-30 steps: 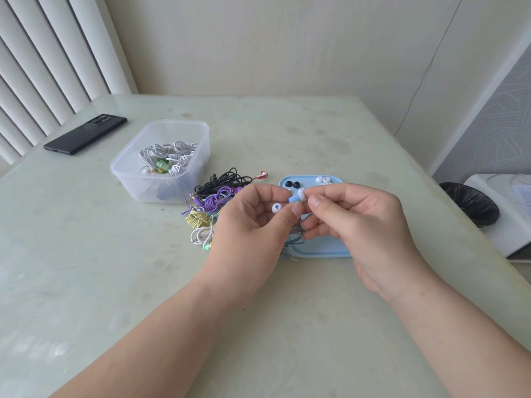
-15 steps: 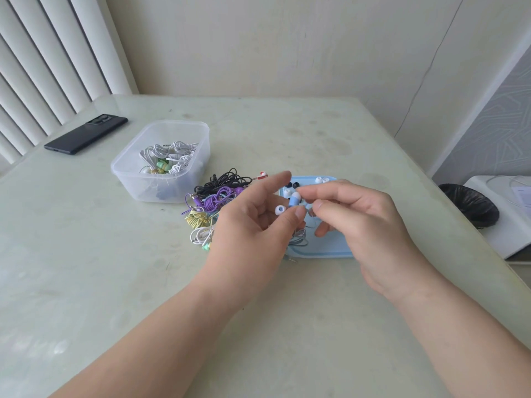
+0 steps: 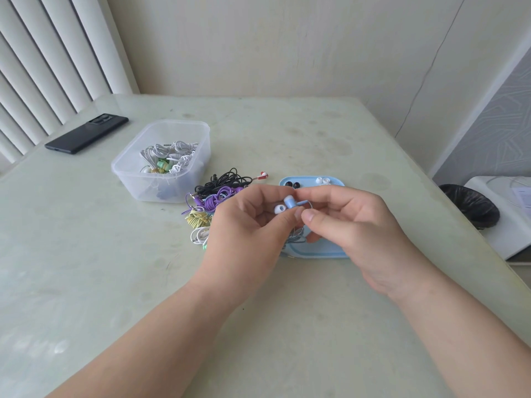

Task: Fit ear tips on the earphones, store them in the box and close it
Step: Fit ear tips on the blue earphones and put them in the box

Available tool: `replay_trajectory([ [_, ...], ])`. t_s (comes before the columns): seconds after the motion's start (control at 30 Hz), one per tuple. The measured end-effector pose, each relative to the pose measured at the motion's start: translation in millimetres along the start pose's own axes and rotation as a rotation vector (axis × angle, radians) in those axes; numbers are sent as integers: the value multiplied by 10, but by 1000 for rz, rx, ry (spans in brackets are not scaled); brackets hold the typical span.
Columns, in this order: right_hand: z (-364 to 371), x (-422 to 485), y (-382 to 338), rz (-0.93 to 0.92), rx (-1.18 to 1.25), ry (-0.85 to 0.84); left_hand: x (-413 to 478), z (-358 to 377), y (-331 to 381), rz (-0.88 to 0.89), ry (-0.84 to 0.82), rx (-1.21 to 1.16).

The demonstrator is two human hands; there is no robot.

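Note:
My left hand (image 3: 247, 225) and my right hand (image 3: 353, 225) meet above the light blue lid (image 3: 316, 251). Between their fingertips is a blue earphone (image 3: 289, 202), and a second bud with a white ear tip (image 3: 279, 209) sits just left of it in my left fingers. The earphone's cable hangs down between the hands. Two black ear tips (image 3: 292, 184) and white ear tips (image 3: 322, 180) lie at the lid's far edge. A clear plastic box (image 3: 161, 162) with coiled white and green earphones stands to the left.
A pile of coiled earphones (image 3: 212, 202), black, purple, yellow and white, lies between the box and the lid. A black phone (image 3: 86, 133) rests at the table's far left. A black-lined bin (image 3: 471, 205) and a white appliance (image 3: 508, 214) stand right of the table.
The hands parted slightly half a second ago and have closed together again on the blue earphone; my left index finger, stretched out then, is curled back in.

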State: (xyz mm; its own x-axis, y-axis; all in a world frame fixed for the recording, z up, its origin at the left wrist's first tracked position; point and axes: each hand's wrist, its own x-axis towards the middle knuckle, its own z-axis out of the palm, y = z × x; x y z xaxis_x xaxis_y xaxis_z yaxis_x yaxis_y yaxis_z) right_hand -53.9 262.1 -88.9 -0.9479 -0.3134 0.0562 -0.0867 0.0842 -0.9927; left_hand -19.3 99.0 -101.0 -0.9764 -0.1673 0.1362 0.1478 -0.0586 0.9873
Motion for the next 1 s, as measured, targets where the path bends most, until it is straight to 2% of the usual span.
replay_trajectory([
  [0.17, -52, -8, -33, 12, 3, -55, -5, -2, 31, 10, -6, -50],
  [0.3, -11, -33, -72, 21, -141, -170, -21, -5, 92, -41, -14, -204],
  [0.43, 31, -61, -95, -4, -117, -175, -6, -28, 125, -78, -1, -303],
  [0.57, 53, -47, -77, 26, -40, -103, 13, -59, 135, -14, 62, -206],
  [0.7, 38, 2, -19, 116, 110, 30, 34, -82, 76, 45, 122, 58],
  [0.87, 70, 1, -20, 158, 280, 121, -38, 0, 67, -60, 61, 44],
  [1.0, 88, -15, -85, 189, 362, 54, -21, -30, 118, -74, 34, 28],
])
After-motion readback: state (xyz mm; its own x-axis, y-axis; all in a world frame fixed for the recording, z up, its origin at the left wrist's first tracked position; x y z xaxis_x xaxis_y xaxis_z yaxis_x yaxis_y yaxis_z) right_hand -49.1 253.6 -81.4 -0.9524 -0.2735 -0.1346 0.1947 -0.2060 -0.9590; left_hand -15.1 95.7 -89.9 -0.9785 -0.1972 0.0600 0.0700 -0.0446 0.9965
